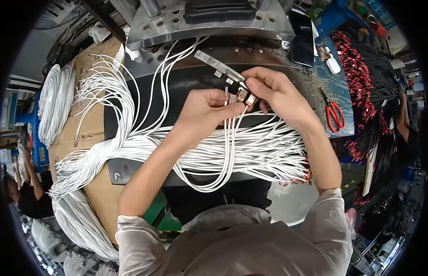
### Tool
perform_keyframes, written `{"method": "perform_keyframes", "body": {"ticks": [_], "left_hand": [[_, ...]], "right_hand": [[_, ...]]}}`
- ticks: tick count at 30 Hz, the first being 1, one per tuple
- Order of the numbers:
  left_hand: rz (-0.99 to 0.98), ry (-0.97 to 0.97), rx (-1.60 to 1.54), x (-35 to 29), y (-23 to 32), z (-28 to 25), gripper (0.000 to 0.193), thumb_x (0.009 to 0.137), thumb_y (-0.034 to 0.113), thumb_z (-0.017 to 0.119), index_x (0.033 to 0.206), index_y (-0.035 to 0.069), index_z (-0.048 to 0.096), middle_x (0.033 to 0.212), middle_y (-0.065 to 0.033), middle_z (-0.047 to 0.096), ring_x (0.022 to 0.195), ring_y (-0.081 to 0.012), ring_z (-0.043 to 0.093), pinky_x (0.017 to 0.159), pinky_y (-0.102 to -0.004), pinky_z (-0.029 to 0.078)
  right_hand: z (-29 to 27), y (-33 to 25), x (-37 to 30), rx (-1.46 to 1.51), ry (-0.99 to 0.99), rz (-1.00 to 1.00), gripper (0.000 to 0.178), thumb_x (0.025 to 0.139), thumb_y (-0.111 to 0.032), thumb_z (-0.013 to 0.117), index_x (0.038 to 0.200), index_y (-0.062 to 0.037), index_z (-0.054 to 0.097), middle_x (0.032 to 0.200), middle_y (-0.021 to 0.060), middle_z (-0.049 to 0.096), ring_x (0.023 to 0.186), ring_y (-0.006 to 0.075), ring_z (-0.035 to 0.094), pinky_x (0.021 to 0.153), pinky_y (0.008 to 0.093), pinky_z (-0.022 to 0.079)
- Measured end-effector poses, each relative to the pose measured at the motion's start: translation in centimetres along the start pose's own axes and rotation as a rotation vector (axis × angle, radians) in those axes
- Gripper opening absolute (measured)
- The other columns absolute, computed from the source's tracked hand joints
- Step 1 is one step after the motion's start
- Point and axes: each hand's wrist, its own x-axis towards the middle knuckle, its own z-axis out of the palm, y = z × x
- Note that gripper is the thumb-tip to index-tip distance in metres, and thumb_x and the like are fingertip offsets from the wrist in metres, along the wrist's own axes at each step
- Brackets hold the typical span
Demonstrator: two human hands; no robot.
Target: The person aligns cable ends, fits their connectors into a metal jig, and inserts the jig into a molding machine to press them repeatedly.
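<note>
Pinching a few thin white cables (229, 133) with copper-coloured metal plugs (241, 95) in the left hand (201, 109), mid-scene. Gripping the near right end of a flat silver metal strip (209, 60) with the right hand (279, 94); honestly can't tell if also touching the plugs there. Working with both hands close together, just far of a big bundle of white cables (274, 152). Also got red-handled scissors (334, 117) off right on a worn blue counter (341, 89), plus a black rectangular phone (301, 41) farther back.
</note>
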Motion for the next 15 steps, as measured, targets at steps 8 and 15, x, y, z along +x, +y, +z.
{"method": "perform_keyframes", "body": {"ticks": [8, 15], "left_hand": [[-0.010, 0.024, -0.032, 0.2, 0.0, -0.4, 0.021, 0.093, 0.013, 0.072, 0.101, -0.006, 0.071, 0.084, -0.0046, 0.070, 0.072, -0.0068, 0.062, 0.066, -0.0218, 0.051], [0.031, -0.013, -0.057, -0.5, -0.9, -0.5, 0.025, 0.097, 0.018, 0.068, 0.111, -0.003, 0.067, 0.090, -0.0042, 0.069, 0.075, -0.0075, 0.063, 0.069, -0.0232, 0.053]], "right_hand": [[-0.2, 0.0, 0.1, 0.086, 0.003, -0.143, 0.032, 0.101, -0.023, 0.060, 0.123, -0.0001, 0.060, 0.093, -0.0017, 0.065, 0.076, 0.0019, 0.056, 0.059, 0.0174, 0.040], [-1.3, 0.2, 0.3, 0.141, -0.028, -0.026, 0.031, 0.090, -0.007, 0.071, 0.118, 0.0028, 0.061, 0.098, 0.0041, 0.069, 0.078, 0.0050, 0.060, 0.065, 0.0181, 0.047]]}}
